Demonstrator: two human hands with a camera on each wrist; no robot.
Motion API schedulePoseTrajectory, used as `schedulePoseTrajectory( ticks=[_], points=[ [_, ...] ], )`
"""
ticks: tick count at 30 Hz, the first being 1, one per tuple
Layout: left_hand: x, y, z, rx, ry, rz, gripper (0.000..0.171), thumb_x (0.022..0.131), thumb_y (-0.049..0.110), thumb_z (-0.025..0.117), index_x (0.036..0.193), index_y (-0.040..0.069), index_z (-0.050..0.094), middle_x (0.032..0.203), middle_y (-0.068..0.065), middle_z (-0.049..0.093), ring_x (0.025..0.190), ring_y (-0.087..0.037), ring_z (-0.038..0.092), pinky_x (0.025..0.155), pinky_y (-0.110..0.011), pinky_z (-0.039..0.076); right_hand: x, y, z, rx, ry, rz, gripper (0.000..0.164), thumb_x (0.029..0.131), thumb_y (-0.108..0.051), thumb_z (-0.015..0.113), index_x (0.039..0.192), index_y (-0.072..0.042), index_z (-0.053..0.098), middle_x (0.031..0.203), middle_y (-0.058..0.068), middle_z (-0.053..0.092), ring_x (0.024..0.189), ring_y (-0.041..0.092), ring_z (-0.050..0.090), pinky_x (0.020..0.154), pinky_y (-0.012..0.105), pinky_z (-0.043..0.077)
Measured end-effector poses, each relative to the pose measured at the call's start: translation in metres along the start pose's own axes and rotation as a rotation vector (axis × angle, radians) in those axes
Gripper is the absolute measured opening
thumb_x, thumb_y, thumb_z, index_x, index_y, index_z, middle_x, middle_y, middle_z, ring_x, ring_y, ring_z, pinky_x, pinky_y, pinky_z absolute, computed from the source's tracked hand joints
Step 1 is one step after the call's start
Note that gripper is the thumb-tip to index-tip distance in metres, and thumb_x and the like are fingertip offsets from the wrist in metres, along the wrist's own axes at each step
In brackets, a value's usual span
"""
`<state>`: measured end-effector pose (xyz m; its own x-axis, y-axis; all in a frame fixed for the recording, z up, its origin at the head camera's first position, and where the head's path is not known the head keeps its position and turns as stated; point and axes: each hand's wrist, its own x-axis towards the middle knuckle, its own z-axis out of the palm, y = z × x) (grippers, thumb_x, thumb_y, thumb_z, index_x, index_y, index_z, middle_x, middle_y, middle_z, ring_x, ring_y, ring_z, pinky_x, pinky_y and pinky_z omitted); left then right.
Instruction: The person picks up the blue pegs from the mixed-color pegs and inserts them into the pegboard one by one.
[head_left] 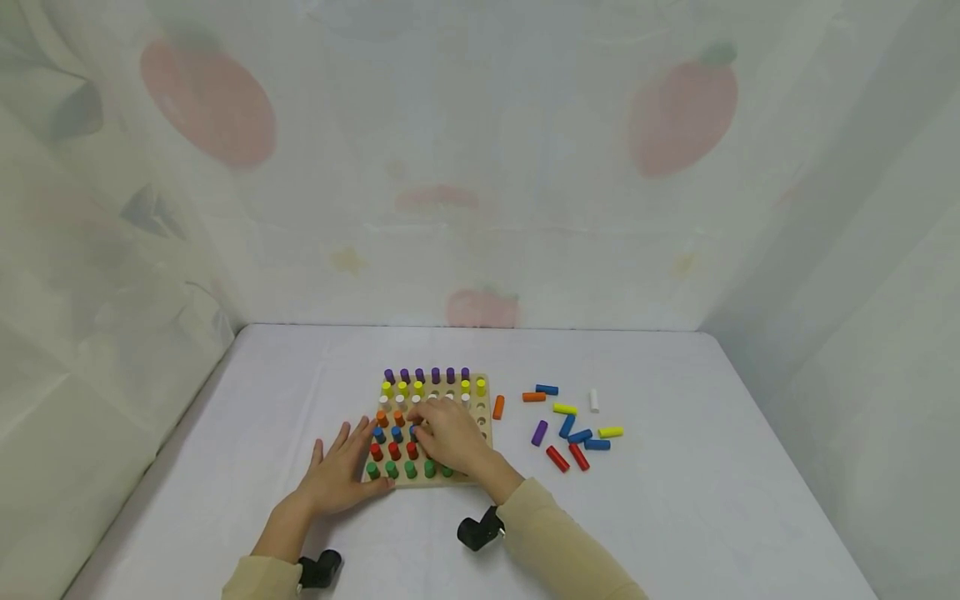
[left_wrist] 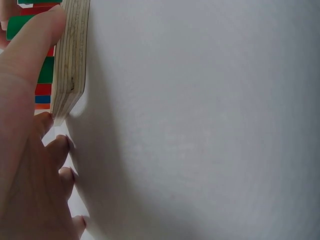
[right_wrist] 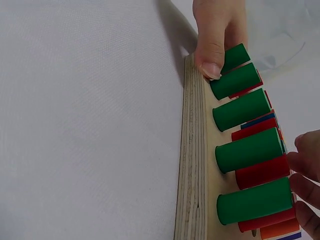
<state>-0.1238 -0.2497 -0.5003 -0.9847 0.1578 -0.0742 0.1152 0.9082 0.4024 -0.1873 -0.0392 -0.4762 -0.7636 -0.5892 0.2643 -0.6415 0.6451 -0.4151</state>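
Observation:
A wooden pegboard [head_left: 480,479] holds rows of coloured pegs: purple, yellow, white, orange, blue, red and green. My left hand [head_left: 335,477] lies spread at its near left corner, thumb against the front edge beside a green peg [right_wrist: 235,80]. The left wrist view shows that thumb [left_wrist: 42,30] on the layered wooden edge. My right hand [head_left: 452,435] is over the middle of the board, fingers bent, tips by the orange and blue rows. A blue peg [head_left: 413,433] shows at its thumb. Whether a peg is between the fingertips is hidden.
Loose pegs lie on the white tablecloth right of the board. Among them are an orange peg [head_left: 498,407], a purple peg [head_left: 539,432], a white peg [head_left: 594,401], a red peg [head_left: 557,459] and several blue ones. Some holes on the board's right side are bare.

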Motion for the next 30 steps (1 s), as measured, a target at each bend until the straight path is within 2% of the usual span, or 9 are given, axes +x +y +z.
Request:
schedulePoseTrajectory(
  ticks=[8,14,20,24,30],
  points=[
    [0.0,0.0,-0.002,0.0,0.001,0.009,0.103,0.067,0.066,0.065,0.146,0.013,0.026,0.152,-0.012,0.023,0.138,-0.042,0.014,0.101,-0.071,0.001,-0.002,0.002,-0.005,0.087,-0.011,0.071,0.016,0.09,-0.024,0.059,0.105,-0.02,0.065,0.1,-0.01,0.064,0.089,0.005,0.054,0.079,0.017,0.048],
    [0.0,0.0,-0.001,0.003,0.015,0.02,0.102,0.067,0.067,0.065,0.146,0.013,0.027,0.151,-0.013,0.025,0.137,-0.042,0.016,0.101,-0.071,0.002,-0.007,0.006,-0.013,0.142,0.032,0.097,0.017,0.091,-0.024,0.058,0.107,-0.021,0.065,0.106,-0.01,0.064,0.093,0.005,0.056,0.078,0.018,0.049],
    [0.0,-0.001,0.0,0.005,0.005,0.01,0.103,0.067,0.067,0.065,0.146,0.012,0.027,0.151,-0.013,0.024,0.138,-0.042,0.015,0.101,-0.071,0.001,-0.011,0.012,-0.019,0.143,0.094,0.082,0.017,0.09,-0.022,0.059,0.106,-0.019,0.065,0.106,-0.008,0.062,0.084,0.008,0.056,0.068,0.013,0.047],
    [0.0,-0.002,0.001,-0.002,-0.003,-0.002,0.103,0.067,0.067,0.065,0.146,0.013,0.027,0.152,-0.012,0.023,0.138,-0.041,0.014,0.101,-0.071,-0.001,-0.013,0.017,-0.023,0.169,0.119,0.097,0.015,0.09,-0.021,0.059,0.104,-0.018,0.064,0.102,-0.007,0.063,0.082,0.007,0.057,0.067,0.012,0.047],
    [0.001,-0.002,0.001,-0.008,-0.003,0.001,0.103,0.067,0.068,0.065,0.146,0.014,0.026,0.152,-0.012,0.023,0.138,-0.041,0.013,0.102,-0.07,-0.002,-0.015,0.028,-0.032,0.156,0.15,0.121,0.016,0.091,-0.021,0.058,0.105,-0.018,0.063,0.099,-0.006,0.063,0.088,0.008,0.059,0.072,0.017,0.049]
  ],
)
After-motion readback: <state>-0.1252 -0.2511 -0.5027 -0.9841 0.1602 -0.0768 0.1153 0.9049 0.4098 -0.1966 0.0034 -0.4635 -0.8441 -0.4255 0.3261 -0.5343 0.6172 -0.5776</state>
